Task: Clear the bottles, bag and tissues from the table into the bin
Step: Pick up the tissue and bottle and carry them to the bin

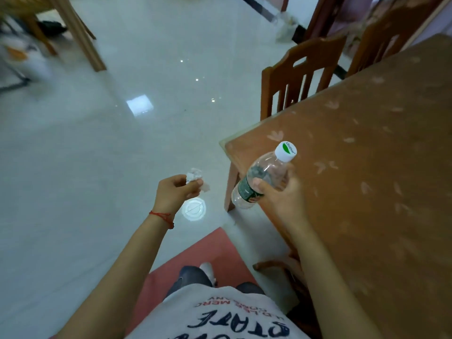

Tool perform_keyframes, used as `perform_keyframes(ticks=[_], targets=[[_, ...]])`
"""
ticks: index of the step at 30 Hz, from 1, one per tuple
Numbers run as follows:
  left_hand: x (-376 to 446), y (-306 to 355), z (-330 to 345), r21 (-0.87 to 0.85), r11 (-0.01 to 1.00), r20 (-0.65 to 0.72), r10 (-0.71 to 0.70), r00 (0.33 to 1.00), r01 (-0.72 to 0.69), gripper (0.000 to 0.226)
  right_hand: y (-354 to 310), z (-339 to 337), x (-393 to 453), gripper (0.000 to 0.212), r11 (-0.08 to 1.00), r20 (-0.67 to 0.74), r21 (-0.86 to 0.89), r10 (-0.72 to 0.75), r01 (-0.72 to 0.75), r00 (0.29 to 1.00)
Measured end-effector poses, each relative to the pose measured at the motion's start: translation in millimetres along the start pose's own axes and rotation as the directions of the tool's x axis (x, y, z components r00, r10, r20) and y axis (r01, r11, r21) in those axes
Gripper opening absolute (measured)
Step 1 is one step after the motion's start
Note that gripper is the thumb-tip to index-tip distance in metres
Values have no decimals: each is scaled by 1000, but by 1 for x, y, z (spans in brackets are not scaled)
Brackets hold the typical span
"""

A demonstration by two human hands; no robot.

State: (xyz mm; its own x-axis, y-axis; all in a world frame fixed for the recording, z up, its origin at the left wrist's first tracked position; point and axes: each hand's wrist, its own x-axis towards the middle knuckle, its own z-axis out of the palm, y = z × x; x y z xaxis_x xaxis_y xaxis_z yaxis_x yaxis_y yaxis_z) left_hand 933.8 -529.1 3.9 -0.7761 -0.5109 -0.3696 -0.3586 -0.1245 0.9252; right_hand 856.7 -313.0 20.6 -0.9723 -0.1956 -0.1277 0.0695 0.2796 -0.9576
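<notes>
Clear plastic bottle [261, 177], white cap w/ green mark, dark label round the middle, looks empty; it's in the right hand [278, 192], grip wrapped round the body just above the label, cap tilted up and toward the tabletop [367, 148], bottle hanging past the table's near corner, over the floor [122, 143]. Crumpled tissue [194, 176] is pinched in the left hand [176, 192], grip closed on it w/ thumb and fingertips, wad poking out on top, held over the floor and apart from the bottle. So both items are off the table; the part of the tabletop in view shows only its brown patterned cover, no bag or 2nd bottle seen, but much of it is out of frame. No bin visible that I can be sure of, blurry stuff far left can't be ID'd. Risks, my read: tissue is held loosely, could drop on the way since only the fingertips have it; smooth bottle could slip or knock the table corner if swung round. Floor is glossy, reflects lights, maybe slick. Around: wooden chair [300, 77] pushed in at the table's far side, another piece of wooden furniture [73, 33] top left, pink mat [210, 250] underfoot. Path left across the floor looks open; chair and table corner crowd the right.
</notes>
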Motion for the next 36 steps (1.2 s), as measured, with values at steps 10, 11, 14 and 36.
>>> perform_keyframes(ticks=[10,11,14,36], targets=[[40,-11,-111,-153,987,-272,-98,957,58,9,-30,134,53,49,996,341,-84,-14,45,940],[44,-11,-117,-168,984,-290,-108,951,61,9,-33,144,60,51,994,363,-93,-12,50,932],[65,-8,-132,-214,975,-330,-125,935,55,8,-41,173,87,50,990,406,-115,-28,82,914],[356,102,-206,-215,976,-393,-120,912,36,13,-110,336,359,53,977,455,-172,-37,128,890]])
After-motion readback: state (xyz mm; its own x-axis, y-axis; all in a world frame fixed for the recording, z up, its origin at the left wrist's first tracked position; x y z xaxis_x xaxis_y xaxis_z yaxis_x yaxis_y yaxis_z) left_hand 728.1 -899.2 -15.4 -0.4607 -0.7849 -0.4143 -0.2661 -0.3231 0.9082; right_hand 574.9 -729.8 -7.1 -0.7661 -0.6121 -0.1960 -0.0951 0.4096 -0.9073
